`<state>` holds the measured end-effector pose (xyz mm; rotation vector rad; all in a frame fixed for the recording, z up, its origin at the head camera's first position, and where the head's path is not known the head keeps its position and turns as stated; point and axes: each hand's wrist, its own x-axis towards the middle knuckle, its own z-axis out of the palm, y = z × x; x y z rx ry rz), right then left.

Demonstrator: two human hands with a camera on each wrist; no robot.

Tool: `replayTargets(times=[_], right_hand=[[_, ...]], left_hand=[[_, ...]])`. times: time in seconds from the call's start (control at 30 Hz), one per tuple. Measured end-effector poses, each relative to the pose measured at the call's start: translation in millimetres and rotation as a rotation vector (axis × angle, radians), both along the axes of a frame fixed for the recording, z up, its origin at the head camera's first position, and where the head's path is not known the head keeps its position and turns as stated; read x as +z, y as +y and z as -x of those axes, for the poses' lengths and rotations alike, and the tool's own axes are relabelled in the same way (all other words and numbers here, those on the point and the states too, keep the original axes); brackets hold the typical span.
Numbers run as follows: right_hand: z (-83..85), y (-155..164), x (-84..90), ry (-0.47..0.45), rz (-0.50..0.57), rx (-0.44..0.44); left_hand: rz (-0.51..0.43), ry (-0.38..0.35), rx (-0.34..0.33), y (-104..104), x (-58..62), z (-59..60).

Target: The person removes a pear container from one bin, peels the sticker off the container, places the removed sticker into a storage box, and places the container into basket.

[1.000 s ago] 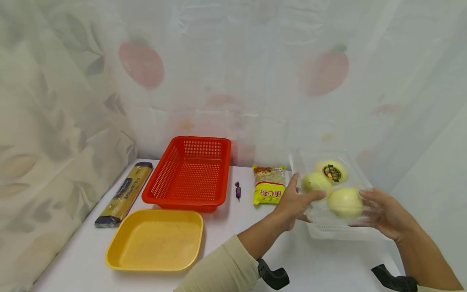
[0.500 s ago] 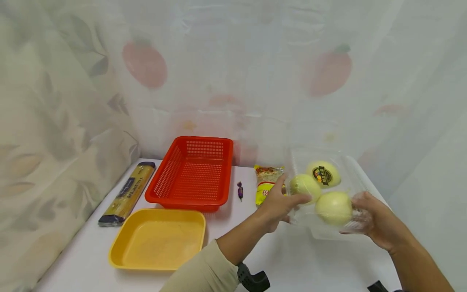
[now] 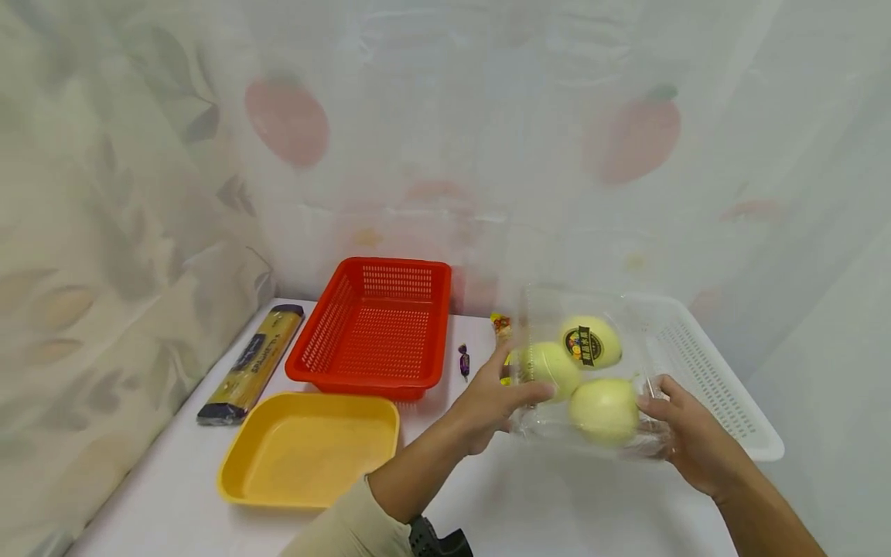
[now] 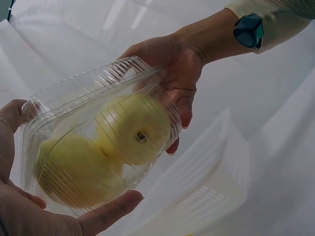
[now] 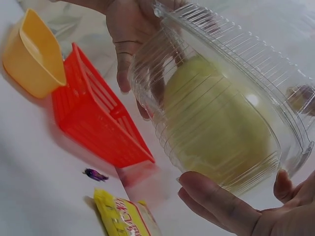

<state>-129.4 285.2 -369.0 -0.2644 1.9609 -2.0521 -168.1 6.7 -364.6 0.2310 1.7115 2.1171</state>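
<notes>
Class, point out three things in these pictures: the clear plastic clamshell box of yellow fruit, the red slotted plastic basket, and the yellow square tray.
Clear plastic clamshell box of yellow fruit (image 3: pixel 550 422): head view, bare front wall.
Red slotted plastic basket (image 3: pixel 376 340): head view, slotted floor.
Yellow square tray (image 3: pixel 309 452): head view, inner floor.

A white table (image 3: pixel 174 510) fills the lower part of the room, pushed up against a pale, translucent curtain (image 3: pixel 445 155) that hangs behind it and wraps round on both sides. The curtain is printed with faded red fruit shapes and grey-brown leaves, the leaves thickest on the left fold, and soft, even light comes through it. To the right the fabric gives way to a plain, pale surface, and the tabletop picks up a faint red glow near the back.
</notes>
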Motion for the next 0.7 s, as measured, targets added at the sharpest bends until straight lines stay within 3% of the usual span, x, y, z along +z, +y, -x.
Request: replayTargets(times=[0.33,0.7], right_hand=[[-7.0,-34.0,-13.4,0.012,-0.005,-0.018],[-11.0,-57.6,-44.5,-0.005,0.009,-0.008]], left_hand=[[0.042,0.002,0.034,-29.7,-12.1,-10.0],[0.066,-0.035,0.103,-51.6,-37.2,-21.1]])
